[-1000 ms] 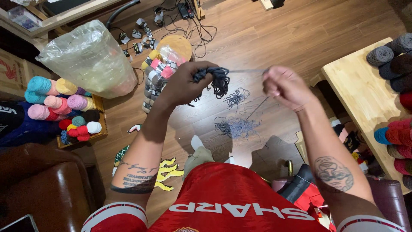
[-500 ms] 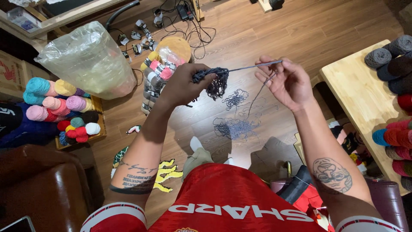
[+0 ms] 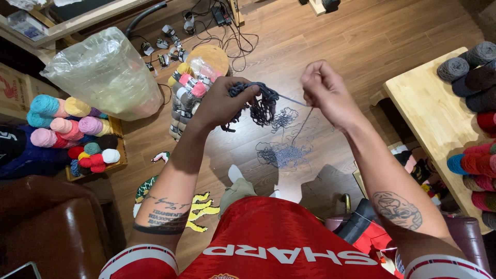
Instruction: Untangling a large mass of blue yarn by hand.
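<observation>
Here, the hands first, then what lies around them.

Left hand: closed around a dark blue-grey bundle of yarn, fingers curled over its top, loops hanging below the knuckles.

Right hand: closed in a pinch on a single strand; whether more is tucked in the fist cannot be told.

Strand axis: it runs nearly level, left to right, taut from the bundle of yarn to the right hand's fingertips, so the two hands face each other across it.

Nearer hand: the left hand is touching the bundle; the right hand stands just beside it, joined only by the strand.

Loose end: a second thin line drops from near the right hand down to a tangle of the same yarn on the wooden floor, below and between the hands.

Left of the hands: a pile of labelled skeins lies near the left hand; farther out, a clear plastic bag and a tray of coloured yarn balls.

Right of the hands: a pale wooden table, well apart, carries grey, dark and red yarn balls along its far edge.

Beyond: cables and plugs on the floor.

Below: the person's red shirt and tattooed forearms.
</observation>
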